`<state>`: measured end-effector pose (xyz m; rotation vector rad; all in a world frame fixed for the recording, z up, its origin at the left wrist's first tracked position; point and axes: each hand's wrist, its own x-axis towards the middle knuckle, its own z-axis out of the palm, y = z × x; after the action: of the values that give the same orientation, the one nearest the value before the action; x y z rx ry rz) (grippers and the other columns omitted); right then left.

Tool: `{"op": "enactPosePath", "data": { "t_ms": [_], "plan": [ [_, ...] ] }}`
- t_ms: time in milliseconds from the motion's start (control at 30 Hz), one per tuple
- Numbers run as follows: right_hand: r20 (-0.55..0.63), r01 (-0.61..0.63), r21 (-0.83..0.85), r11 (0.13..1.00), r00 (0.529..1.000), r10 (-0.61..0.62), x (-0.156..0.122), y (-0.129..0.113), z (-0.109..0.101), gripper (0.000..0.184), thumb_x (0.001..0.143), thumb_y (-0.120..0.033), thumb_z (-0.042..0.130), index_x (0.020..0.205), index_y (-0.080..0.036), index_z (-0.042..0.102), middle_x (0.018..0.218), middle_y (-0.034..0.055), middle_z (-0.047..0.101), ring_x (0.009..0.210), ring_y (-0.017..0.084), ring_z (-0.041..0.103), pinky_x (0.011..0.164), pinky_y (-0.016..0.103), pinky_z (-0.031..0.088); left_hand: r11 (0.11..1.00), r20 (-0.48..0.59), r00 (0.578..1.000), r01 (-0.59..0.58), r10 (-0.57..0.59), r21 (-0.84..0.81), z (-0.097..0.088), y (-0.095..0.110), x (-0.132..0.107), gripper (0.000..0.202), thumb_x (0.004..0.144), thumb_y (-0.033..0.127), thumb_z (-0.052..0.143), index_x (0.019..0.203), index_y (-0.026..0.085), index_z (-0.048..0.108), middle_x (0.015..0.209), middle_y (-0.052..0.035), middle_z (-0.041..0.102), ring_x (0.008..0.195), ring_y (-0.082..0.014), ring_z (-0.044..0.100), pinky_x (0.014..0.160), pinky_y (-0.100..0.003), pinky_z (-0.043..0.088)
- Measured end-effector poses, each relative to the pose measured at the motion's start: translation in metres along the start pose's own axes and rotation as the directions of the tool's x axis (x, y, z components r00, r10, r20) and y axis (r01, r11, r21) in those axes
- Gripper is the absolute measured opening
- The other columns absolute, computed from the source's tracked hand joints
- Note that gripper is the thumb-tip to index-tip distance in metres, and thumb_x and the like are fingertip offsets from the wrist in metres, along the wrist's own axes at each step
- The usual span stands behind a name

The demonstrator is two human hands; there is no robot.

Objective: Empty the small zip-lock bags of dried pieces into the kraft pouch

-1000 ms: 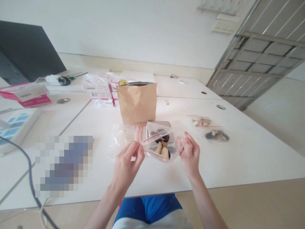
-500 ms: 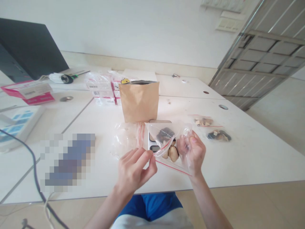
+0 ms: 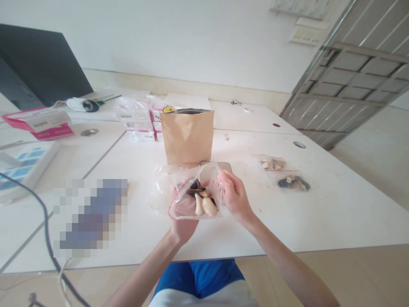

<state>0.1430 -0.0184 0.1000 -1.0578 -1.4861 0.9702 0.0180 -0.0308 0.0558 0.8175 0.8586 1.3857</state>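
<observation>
A clear zip bag [image 3: 183, 204] with a red seal line is between my hands, tilted with its seal side to the left. Inside lie pale rounded pieces [image 3: 209, 207] and dark ones, which look like dried mushrooms. My left hand [image 3: 185, 229] supports the bag from below and behind; its fingers show only faintly through the plastic. Pinching the bag's right edge, my right hand [image 3: 234, 194] has its fingers closed. A small scale [image 3: 226, 166] is mostly hidden behind the bag. Just beyond stands an upright brown paper pouch [image 3: 188, 138], its top open.
Two filled zip bags, one with pale pieces [image 3: 273, 164] and one with darker pieces [image 3: 293, 182], lie to the right. Empty-looking plastic bags [image 3: 159, 187] lie left of centre. Pink-and-white packages [image 3: 137, 121], a monitor [image 3: 41, 68] and a cable [image 3: 47, 232] are on the left.
The zip bag has moved left and turned, its seal now facing left. My left hand has gone from pinching the seal to beneath the bag; my right hand has moved left and up.
</observation>
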Motion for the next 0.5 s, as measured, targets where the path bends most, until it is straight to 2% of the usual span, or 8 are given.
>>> {"op": "enactPosePath", "data": {
  "t_ms": [100,167,233,300,400,500],
  "plan": [
    [0.119,0.03,-0.273,0.962,0.993,0.003,0.011,-0.012,-0.009,0.035,0.089,-0.042,0.044,0.062,-0.022,0.032,0.053,-0.0067,0.033,0.047,0.008,0.034,0.044,0.02,0.026,0.983,0.029,0.997,0.077,-0.073,-0.169,-0.003,0.004,0.001,0.052,0.077,0.064,0.044,0.098,0.021,0.064,0.093,-0.0095,0.069,0.075,-0.0237,0.067,0.063,-0.039,0.055],
    [0.084,0.061,-0.439,0.896,0.996,-0.027,0.017,-0.025,-0.018,0.031,0.086,-0.039,0.051,0.065,-0.021,0.037,0.054,-0.007,0.036,0.049,0.008,0.036,0.047,0.02,0.027,0.959,0.013,0.992,0.124,-0.125,-0.254,-0.006,0.008,0.004,0.056,0.072,0.067,0.051,0.098,0.02,0.064,0.091,-0.0089,0.069,0.065,-0.0214,0.065,0.051,-0.033,0.052],
    [0.074,0.102,-0.508,0.855,0.994,-0.074,0.021,-0.042,-0.024,0.024,0.085,-0.036,0.056,0.071,-0.021,0.044,0.056,-0.0073,0.04,0.05,0.008,0.039,0.05,0.02,0.03,0.95,-0.028,0.986,0.148,-0.161,-0.276,-0.007,0.011,0.008,0.059,0.071,0.07,0.049,0.094,0.017,0.064,0.085,-0.0084,0.069,0.057,-0.0184,0.061,0.043,-0.029,0.048],
    [0.177,0.169,-0.493,0.853,0.98,-0.092,0.023,-0.058,-0.025,0.017,0.088,-0.035,0.054,0.079,-0.021,0.052,0.062,-0.0057,0.048,0.055,0.009,0.046,0.053,0.021,0.036,0.952,-0.095,0.982,0.13,-0.162,-0.279,-0.004,0.015,0.015,0.056,0.075,0.067,0.046,0.088,0.016,0.065,0.077,-0.007,0.068,0.051,-0.0159,0.058,0.042,-0.028,0.046],
    [0.403,0.291,-0.5,0.816,0.912,-0.078,0.025,-0.074,-0.017,0.018,0.094,-0.025,0.044,0.088,-0.021,0.061,0.086,0.0004,0.061,0.078,0.012,0.06,0.07,0.023,0.045,0.968,-0.202,0.979,-0.02,-0.033,-0.252,0.004,0.019,0.024,0.044,0.08,0.057,0.046,0.08,0.017,0.065,0.073,-0.0053,0.069,0.057,-0.0172,0.061,0.053,-0.029,0.052],
    [0.492,0.387,-0.631,0.673,0.87,-0.039,0.029,-0.076,-0.001,0.022,0.093,-0.014,0.042,0.105,-0.016,0.059,0.109,0.0087,0.059,0.109,0.02,0.056,0.091,0.032,0.044,0.965,-0.206,0.967,-0.191,0.152,-0.18,0.012,0.023,0.032,0.043,0.086,0.052,0.04,0.087,0.019,0.067,0.08,-0.0035,0.071,0.073,-0.0199,0.066,0.067,-0.031,0.055]
  ]
}}
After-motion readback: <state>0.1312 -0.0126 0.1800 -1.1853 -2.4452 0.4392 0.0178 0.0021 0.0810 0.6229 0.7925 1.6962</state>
